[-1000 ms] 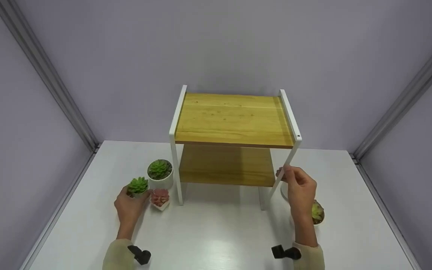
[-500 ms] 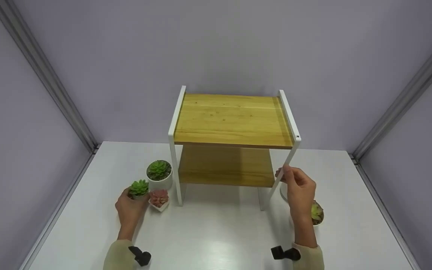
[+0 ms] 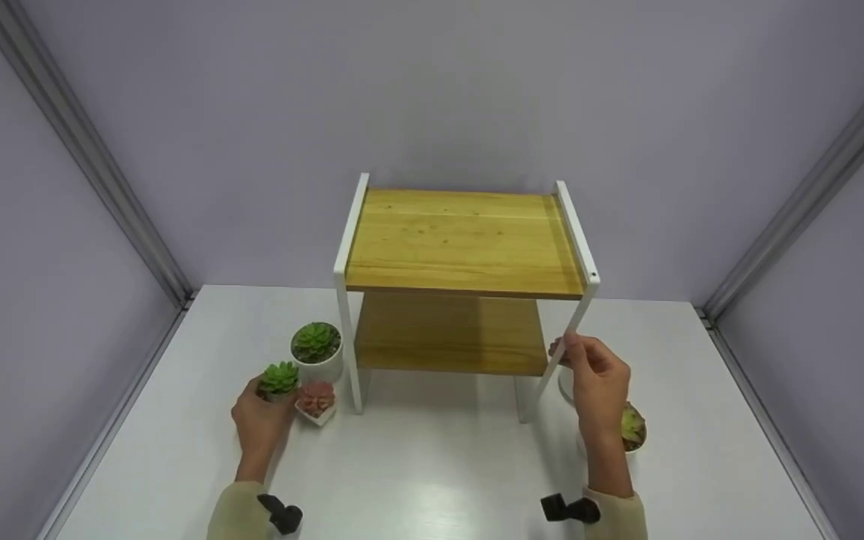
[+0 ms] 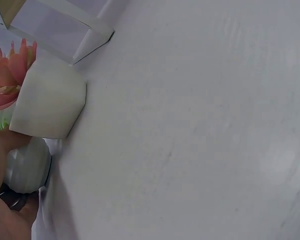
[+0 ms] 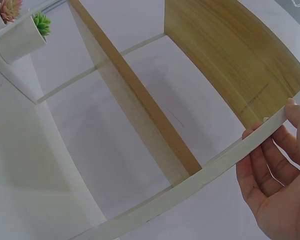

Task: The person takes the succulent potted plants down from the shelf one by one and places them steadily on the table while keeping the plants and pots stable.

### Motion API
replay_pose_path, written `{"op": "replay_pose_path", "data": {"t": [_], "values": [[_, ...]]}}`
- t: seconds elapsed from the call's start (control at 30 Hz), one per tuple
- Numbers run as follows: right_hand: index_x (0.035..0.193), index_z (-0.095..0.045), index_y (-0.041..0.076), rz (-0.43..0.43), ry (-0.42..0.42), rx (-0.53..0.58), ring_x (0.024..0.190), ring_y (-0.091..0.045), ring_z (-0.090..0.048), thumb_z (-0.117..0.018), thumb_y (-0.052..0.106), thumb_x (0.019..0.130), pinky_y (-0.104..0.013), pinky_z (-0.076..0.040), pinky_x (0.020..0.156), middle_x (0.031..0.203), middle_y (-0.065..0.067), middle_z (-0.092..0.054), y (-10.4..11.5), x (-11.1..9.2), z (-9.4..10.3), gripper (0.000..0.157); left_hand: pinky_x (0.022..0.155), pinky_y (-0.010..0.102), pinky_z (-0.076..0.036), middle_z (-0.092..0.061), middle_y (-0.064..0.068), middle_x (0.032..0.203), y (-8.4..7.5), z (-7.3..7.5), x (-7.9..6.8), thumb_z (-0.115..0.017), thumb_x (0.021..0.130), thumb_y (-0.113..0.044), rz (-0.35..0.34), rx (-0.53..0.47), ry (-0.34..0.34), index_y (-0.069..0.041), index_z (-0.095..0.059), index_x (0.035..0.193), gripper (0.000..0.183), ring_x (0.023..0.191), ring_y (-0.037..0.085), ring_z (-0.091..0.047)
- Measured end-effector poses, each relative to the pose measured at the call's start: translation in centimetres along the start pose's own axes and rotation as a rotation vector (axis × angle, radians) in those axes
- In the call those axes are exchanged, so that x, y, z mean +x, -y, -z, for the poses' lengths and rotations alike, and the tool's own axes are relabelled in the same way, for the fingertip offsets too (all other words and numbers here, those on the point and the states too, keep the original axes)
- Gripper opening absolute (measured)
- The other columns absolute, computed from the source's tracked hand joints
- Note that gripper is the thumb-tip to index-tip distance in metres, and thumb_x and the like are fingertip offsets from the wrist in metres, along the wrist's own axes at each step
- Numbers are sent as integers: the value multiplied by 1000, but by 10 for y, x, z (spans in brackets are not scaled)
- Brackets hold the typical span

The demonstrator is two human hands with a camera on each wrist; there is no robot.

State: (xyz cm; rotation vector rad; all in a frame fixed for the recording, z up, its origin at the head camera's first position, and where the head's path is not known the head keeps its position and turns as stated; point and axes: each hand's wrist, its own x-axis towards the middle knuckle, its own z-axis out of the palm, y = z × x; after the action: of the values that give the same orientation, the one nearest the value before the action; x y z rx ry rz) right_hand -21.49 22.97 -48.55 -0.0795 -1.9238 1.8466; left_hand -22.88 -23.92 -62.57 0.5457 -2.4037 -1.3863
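Observation:
My left hand (image 3: 259, 420) grips a small potted succulent (image 3: 278, 379) with bright green leaves. In the left wrist view its pale rounded pot (image 4: 30, 165) sits between thumb and fingers, low at the table. Close beside stands a pink succulent (image 3: 316, 399) in an angular white pot (image 4: 52, 97). Behind these is a larger green succulent (image 3: 316, 342) in a round white pot. My right hand (image 3: 601, 382) pinches the white right-side frame of a two-tier wooden shelf (image 3: 462, 240); in the right wrist view, thumb and fingers lie on opposite sides of the frame (image 5: 215, 172).
Another potted succulent (image 3: 633, 427) stands right of the shelf, partly hidden by my right forearm. A white round object (image 3: 567, 386) behind the hand is mostly covered. Grey walls enclose the white table (image 3: 432, 457) at the back and sides.
My left hand and its small succulent have shifted slightly right, closer to the pink one. The right hand stays at the shelf's frame. The whole head view has drifted a little.

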Motion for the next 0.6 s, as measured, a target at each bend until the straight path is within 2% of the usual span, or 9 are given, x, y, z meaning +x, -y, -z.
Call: {"op": "replay_pose_path", "data": {"t": [0.23,0.47,0.6], "values": [[99,-78,-2,10,-6,-4,86,-14,-75,-67,27,105,-24,-62,86,90,-2,-78,0,-1,1,31,115,61,-45,-59,36,142,2,-1,1,-81,89,-22,4,9,9,12,-52,144,70,137,50,-56],[97,-77,-5,19,-6,56,84,-18,-76,-69,23,104,-27,-63,85,87,-4,-79,-3,1,1,30,118,62,-43,-57,34,147,0,-3,-2,-81,92,-23,-4,0,21,10,-49,147,71,141,48,-53],[97,-77,-5,18,-9,50,84,-20,-76,-69,23,104,-26,-63,85,86,-3,-79,-3,1,1,30,118,61,-43,-56,34,147,-1,-3,-2,-81,92,-24,4,-1,26,10,-49,147,72,141,48,-52]]}}
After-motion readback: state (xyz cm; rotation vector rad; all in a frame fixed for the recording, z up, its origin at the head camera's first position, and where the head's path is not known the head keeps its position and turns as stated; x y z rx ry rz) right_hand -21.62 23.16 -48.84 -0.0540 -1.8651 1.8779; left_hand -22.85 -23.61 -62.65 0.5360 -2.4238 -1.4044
